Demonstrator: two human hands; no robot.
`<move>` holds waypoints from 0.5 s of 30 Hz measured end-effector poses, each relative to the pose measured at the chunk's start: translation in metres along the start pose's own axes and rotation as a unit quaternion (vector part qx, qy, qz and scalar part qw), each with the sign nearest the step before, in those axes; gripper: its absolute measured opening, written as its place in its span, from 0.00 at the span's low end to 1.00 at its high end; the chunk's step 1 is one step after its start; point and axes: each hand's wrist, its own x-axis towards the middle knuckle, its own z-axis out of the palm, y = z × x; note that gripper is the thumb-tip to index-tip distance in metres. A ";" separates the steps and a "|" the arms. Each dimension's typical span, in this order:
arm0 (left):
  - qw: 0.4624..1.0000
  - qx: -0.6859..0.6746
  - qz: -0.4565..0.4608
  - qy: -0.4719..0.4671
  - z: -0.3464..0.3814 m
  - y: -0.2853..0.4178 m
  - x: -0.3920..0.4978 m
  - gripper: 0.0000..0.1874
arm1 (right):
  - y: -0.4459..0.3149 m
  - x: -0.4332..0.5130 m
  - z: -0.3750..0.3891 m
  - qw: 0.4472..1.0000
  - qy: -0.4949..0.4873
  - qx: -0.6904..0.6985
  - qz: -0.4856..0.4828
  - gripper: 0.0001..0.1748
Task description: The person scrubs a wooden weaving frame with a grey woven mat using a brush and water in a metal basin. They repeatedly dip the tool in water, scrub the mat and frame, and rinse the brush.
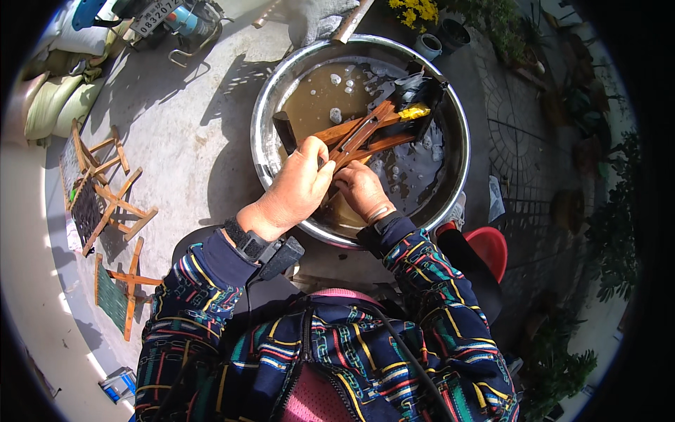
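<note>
A wet wooden folding stool [364, 132] with crossed brown legs is tilted over a large round metal basin [257, 124]. Murky brown water [311, 105] with patches of foam fills the basin's lower part. My left hand [298, 182] is closed around the near end of the stool's frame. Close beside it, my right hand [365, 191] has its fingers curled against the stool's near lower part; its fingertips are partly hidden. Yellow material [414, 111] wraps one bar towards the far right, next to the stool's dark seat [414, 87].
Several wooden folding stools [113, 198] stand or lie on concrete at left. Stuffed sacks [52, 108] and a parked vehicle [176, 24] are at upper left. A red plastic basin [488, 253] sits by my right leg. Flowerpots [428, 46] and plants [490, 31] line the far right.
</note>
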 end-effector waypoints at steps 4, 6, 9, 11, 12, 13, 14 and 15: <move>1.000 -0.001 0.000 -0.004 0.001 -0.001 0.000 0.06 | 0.001 0.001 0.000 0.998 -0.039 0.057 -0.010 0.06; 1.000 -0.002 0.003 -0.003 0.001 -0.002 0.001 0.06 | 0.002 0.001 0.002 0.990 -0.094 0.049 -0.098 0.06; 1.000 -0.004 -0.004 -0.017 0.001 -0.002 0.001 0.06 | 0.002 0.000 0.003 0.996 0.074 -0.053 0.006 0.06; 1.000 -0.010 -0.018 -0.017 0.001 -0.003 0.000 0.06 | 0.002 0.000 0.002 0.999 0.016 0.032 0.014 0.05; 1.000 -0.005 -0.018 -0.018 0.001 -0.003 0.001 0.06 | 0.002 0.000 0.001 0.997 -0.047 0.062 -0.023 0.05; 1.000 -0.004 -0.011 -0.014 0.001 -0.004 0.000 0.06 | 0.002 -0.001 0.000 0.986 -0.118 0.094 -0.067 0.04; 1.000 -0.005 -0.003 -0.004 0.002 -0.004 0.001 0.06 | 0.002 -0.001 -0.002 0.989 -0.122 0.021 -0.078 0.04; 1.000 -0.004 0.004 -0.005 0.002 -0.005 0.001 0.06 | 0.002 -0.002 -0.003 0.997 -0.061 -0.009 -0.042 0.04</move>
